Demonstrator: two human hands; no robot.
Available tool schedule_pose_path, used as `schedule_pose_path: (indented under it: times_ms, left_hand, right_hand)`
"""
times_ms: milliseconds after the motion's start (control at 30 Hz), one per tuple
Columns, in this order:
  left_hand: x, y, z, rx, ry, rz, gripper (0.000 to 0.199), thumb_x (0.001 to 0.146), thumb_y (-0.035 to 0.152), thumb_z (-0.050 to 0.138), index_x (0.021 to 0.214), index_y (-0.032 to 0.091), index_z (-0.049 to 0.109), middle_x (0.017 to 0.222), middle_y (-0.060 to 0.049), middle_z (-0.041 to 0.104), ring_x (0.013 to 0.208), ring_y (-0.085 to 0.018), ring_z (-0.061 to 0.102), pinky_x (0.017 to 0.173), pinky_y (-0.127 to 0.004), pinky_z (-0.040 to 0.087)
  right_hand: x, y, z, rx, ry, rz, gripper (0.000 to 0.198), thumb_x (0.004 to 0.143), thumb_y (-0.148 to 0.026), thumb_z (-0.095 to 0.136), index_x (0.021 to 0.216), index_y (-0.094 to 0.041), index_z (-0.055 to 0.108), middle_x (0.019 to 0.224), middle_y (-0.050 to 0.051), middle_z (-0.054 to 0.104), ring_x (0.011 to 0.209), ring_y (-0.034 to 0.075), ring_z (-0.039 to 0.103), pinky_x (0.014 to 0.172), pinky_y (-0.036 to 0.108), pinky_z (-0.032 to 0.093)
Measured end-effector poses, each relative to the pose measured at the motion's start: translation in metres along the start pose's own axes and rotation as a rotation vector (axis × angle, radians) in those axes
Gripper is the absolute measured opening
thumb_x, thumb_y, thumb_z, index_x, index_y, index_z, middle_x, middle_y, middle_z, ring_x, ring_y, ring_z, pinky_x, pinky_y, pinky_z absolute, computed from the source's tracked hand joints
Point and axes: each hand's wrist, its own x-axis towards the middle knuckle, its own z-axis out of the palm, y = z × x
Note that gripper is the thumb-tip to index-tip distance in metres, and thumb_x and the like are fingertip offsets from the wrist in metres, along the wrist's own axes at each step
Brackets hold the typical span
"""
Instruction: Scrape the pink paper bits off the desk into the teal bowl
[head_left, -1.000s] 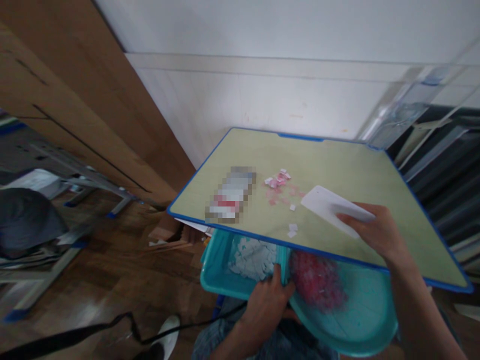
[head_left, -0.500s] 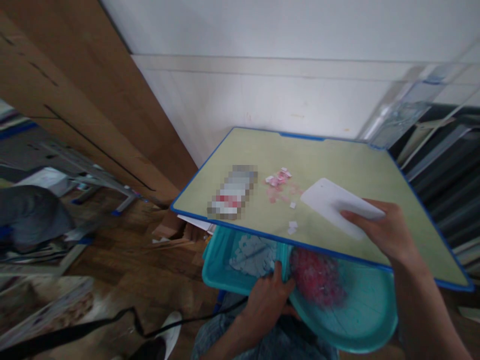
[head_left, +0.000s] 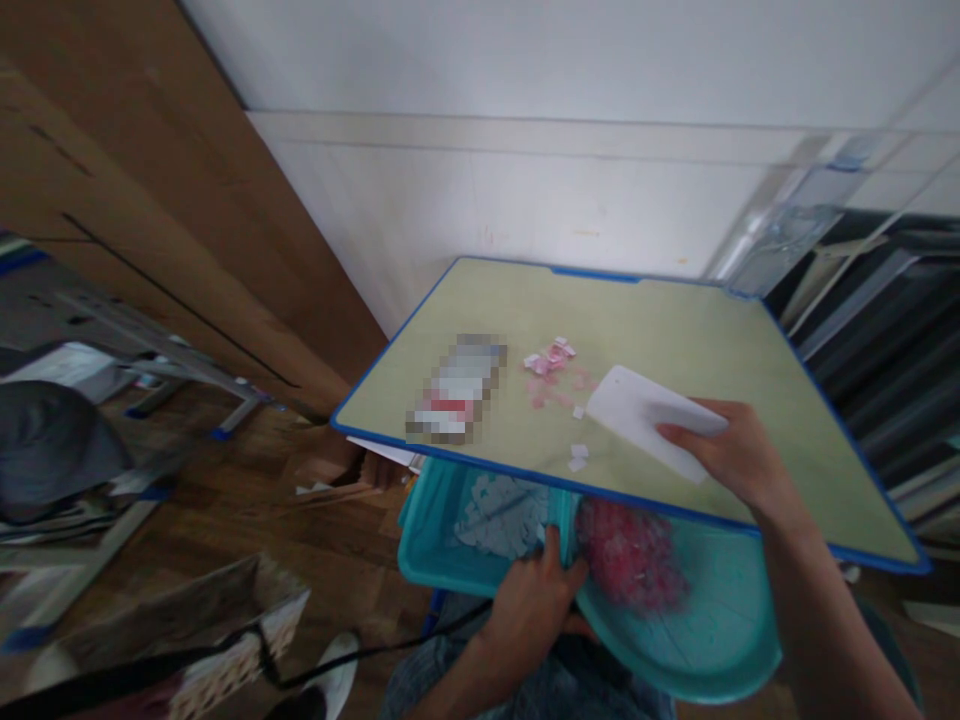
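In the head view my right hand (head_left: 739, 450) grips a flat white plastic scraper (head_left: 645, 410), thumb on top. Its edge rests low over the pale yellow board (head_left: 675, 320), close to a small white square (head_left: 578, 412). A small heap of pink and white pieces (head_left: 550, 356) lies to the left, with pinkish pieces below it. More white squares (head_left: 577, 458) lie near the front edge. Below the board, my left hand (head_left: 529, 600) is closed on the meeting rims of a teal basket (head_left: 427, 570) and a round teal tray (head_left: 720, 640).
White pieces (head_left: 499, 515) fill part of the basket, and a clear bag of red pieces (head_left: 630, 555) sits in the tray. A blurred-out phone-shaped object (head_left: 459, 388) lies on the board's left. Behind stands a white wall (head_left: 525, 200); a black strap (head_left: 360, 655) crosses below.
The view has shifted slightly. My right hand has slid the scraper a little left, nearer the small white square. My left hand stays at the rims.
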Motion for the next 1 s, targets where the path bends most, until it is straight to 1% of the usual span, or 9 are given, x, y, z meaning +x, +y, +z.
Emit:
schedule_pose_path:
  times_ms: [167,300,467,600,800,1000]
  left_hand:
    - [-0.0007,0.0004,-0.0006,0.002,-0.004,0.007,0.056,0.069,0.055,0.057,0.117,0.028,0.044,0.133,-0.018,0.031,0.085,-0.027,0.061,0.068,-0.040,0.051]
    - [-0.0005,0.0016,0.0005,-0.005,0.005,-0.010,0.054,0.068,0.053,0.060,0.115,0.029,0.046,0.134,-0.018,0.029,0.085,-0.027,0.061,0.068,-0.041,0.050]
    - [-0.0003,0.0021,0.0016,-0.027,0.031,-0.018,0.055,0.069,0.054,0.059,0.116,0.030,0.046,0.134,-0.017,0.031,0.086,-0.027,0.061,0.069,-0.041,0.050]
    - [-0.0007,0.0021,-0.0001,-0.027,0.010,-0.009,0.056,0.068,0.053,0.060,0.117,0.029,0.046,0.135,-0.017,0.031,0.086,-0.027,0.060,0.069,-0.040,0.050]
    - [-0.0013,0.0025,-0.0015,-0.014,0.017,-0.013,0.057,0.067,0.053,0.061,0.116,0.028,0.047,0.134,-0.018,0.033,0.084,-0.027,0.061,0.067,-0.040,0.050]
    - [-0.0012,0.0020,-0.0011,-0.022,0.012,0.003,0.056,0.068,0.055,0.059,0.115,0.028,0.047,0.135,-0.018,0.033,0.085,-0.027,0.061,0.068,-0.040,0.051]
  right_hand:
    - [0.0023,0.0013,0.0010,-0.014,0.028,0.013,0.022,0.066,-0.032,0.057,0.064,-0.013,0.067,0.050,-0.001,0.056,0.044,0.012,0.046,0.039,0.021,0.033]
    - [0.0016,-0.0011,0.0005,-0.036,0.034,0.005,0.026,0.067,-0.034,0.056,0.068,-0.011,0.068,0.049,-0.001,0.054,0.044,0.011,0.045,0.038,0.021,0.030]
    - [-0.0036,-0.0072,-0.0014,-0.044,0.004,-0.006,0.025,0.068,-0.031,0.056,0.075,-0.011,0.069,0.054,0.000,0.057,0.046,0.012,0.047,0.039,0.021,0.032]
    - [-0.0057,-0.0077,-0.0016,-0.055,-0.038,-0.017,0.023,0.068,-0.029,0.055,0.072,-0.011,0.069,0.055,0.001,0.058,0.048,0.013,0.049,0.041,0.022,0.036]
    - [-0.0031,-0.0043,0.0004,-0.082,0.021,-0.039,0.024,0.068,-0.029,0.055,0.072,-0.011,0.069,0.053,0.001,0.057,0.046,0.013,0.048,0.039,0.021,0.034]
    - [-0.0017,-0.0022,-0.0006,-0.106,0.060,-0.024,0.026,0.068,-0.031,0.056,0.074,-0.011,0.070,0.055,0.002,0.062,0.047,0.015,0.052,0.040,0.023,0.036]
